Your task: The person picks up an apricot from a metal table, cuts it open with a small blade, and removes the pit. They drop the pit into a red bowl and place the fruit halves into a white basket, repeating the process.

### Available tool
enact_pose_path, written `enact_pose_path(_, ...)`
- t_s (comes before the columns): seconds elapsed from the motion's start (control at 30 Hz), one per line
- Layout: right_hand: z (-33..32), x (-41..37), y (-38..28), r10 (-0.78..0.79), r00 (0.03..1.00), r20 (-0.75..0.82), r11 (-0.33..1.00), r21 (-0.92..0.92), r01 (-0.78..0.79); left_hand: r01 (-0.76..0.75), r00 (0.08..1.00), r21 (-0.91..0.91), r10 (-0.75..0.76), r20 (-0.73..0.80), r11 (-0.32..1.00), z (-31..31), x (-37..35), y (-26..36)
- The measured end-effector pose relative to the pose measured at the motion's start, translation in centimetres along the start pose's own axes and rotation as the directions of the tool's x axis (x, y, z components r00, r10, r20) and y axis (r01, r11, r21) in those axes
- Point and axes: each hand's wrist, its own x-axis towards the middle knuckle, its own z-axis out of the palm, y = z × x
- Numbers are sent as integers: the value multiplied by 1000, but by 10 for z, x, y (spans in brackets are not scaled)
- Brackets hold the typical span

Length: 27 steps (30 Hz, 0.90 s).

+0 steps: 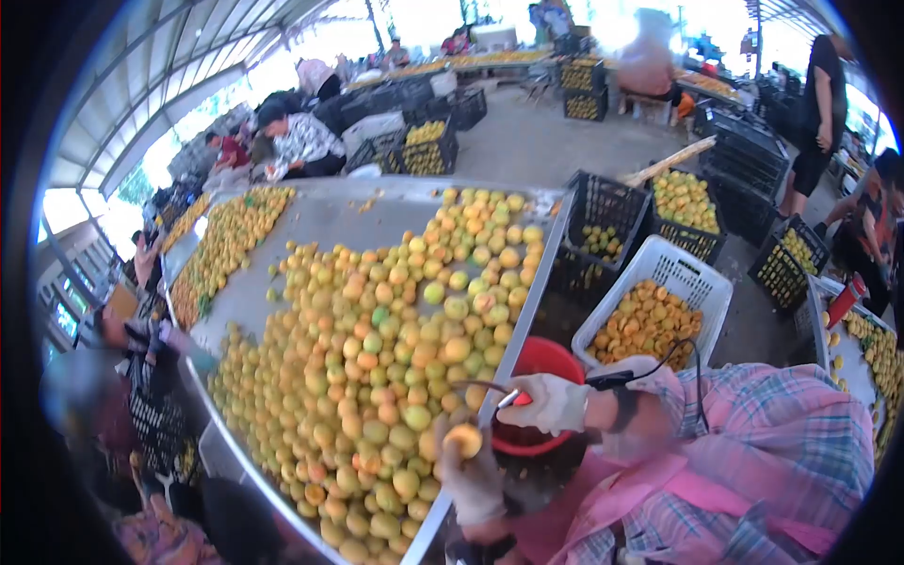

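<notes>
My left hand [473,480], in a pale glove, holds a cut fruit [464,441] with its orange inside facing up, over the metal rim of the table [524,348]. Just above and to the right of it, my right hand [548,403], also gloved, is closed around a small tool [508,399] with a silvery part and a thin curved dark piece. A wide heap of yellow-orange fruit [377,348] lies beside both hands. Beneath my right hand stands a red bucket [546,363]; its contents are mostly hidden.
A white basket [652,320] of cut fruit stands behind the bucket, near black crates [685,202] of whole fruit. A wooden stick [670,160] lies across a crate. Several people sit or stand around, one in a patterned shirt [306,141] at the far side.
</notes>
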Motion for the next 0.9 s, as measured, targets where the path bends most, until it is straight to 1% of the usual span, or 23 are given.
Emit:
enact_pose_path(0.03,6,0,4,7,997,81,994,111,-16,-105,994,81,102,41,991,4,2,-4)
enact_pose_path(0.07,12,-1,4,7,994,114,991,134,-23,-116,988,72,108,111,991,3,-4,-1)
enact_pose_path(0.13,17,-5,-4,72,986,149,996,41,-79,-172,958,-22,173,228,985,8,-4,6)
enact_pose_path(0.17,19,-3,-1,75,984,159,996,40,-83,-165,961,-15,164,223,986,8,-2,8)
enact_pose_path(0.23,17,0,8,-12,992,124,985,175,-10,-304,905,6,287,314,953,8,1,12)
enact_pose_path(0.27,11,-4,5,-24,995,97,975,221,2,-299,908,5,283,310,954,10,0,10)
enact_pose_path(0.3,2,-4,6,-6,997,77,983,185,-8,-13,935,-313,123,332,950,15,-2,6)
enact_pose_path(0.33,-9,-4,7,10,998,57,989,148,-18,272,915,-577,-22,402,770,16,-3,4)
enact_pose_path(0.37,-22,-6,8,26,1000,8,990,136,-27,503,856,-748,-133,499,432,12,-2,14)
enact_pose_path(0.4,-39,-9,10,42,998,-40,992,122,-37,499,860,-753,-139,491,429,9,-1,13)
enact_pose_path(0.43,-60,0,33,-104,980,-169,992,-95,89,531,844,-742,-179,506,409,6,1,10)
enact_pose_path(0.47,-83,9,58,-272,927,-259,930,-318,184,562,826,-731,-219,519,387,4,2,9)
enact_pose_path(0.5,-104,-1,59,-251,925,-285,934,-321,155,568,823,-742,-268,501,355,1,2,13)
enact_pose_path(0.53,-123,-13,58,-231,922,-311,937,-325,126,562,826,-748,-272,493,352,0,3,11)
enact_pose_path(0.57,-140,-22,61,-184,914,-361,856,-516,-32,563,822,-757,-324,469,331,-1,4,9)
enact_pose_path(0.6,-154,-29,67,-152,895,-419,719,-669,-191,562,814,-767,-375,445,310,-1,5,7)
enact_pose_path(0.67,-167,-39,90,-313,797,-517,659,-722,-210,551,813,-787,-391,432,276,-3,6,6)
enact_pose_path(0.7,-168,-38,92,-312,803,-508,661,-723,-201,546,809,-801,-403,428,244,-5,7,6)
enact_pose_path(0.73,-170,-38,92,-269,820,-505,697,-690,-196,540,811,-803,-413,416,252,-5,8,5)
enact_pose_path(0.8,-158,-31,83,-228,850,-474,738,-654,-167,528,819,-822,-383,426,215,-4,8,4)
enact_pose_path(0.83,-149,-24,77,-203,869,-451,763,-629,-148,526,819,-820,-396,416,226,-4,9,3)
enact_pose_path(0.87,-139,-17,70,-182,886,-428,787,-603,-130,519,830,-825,-361,424,225,-5,9,0)
enact_pose_path(0.9,-129,-11,62,-144,904,-402,883,-464,-65,525,828,-815,-370,422,245,-5,10,-6)
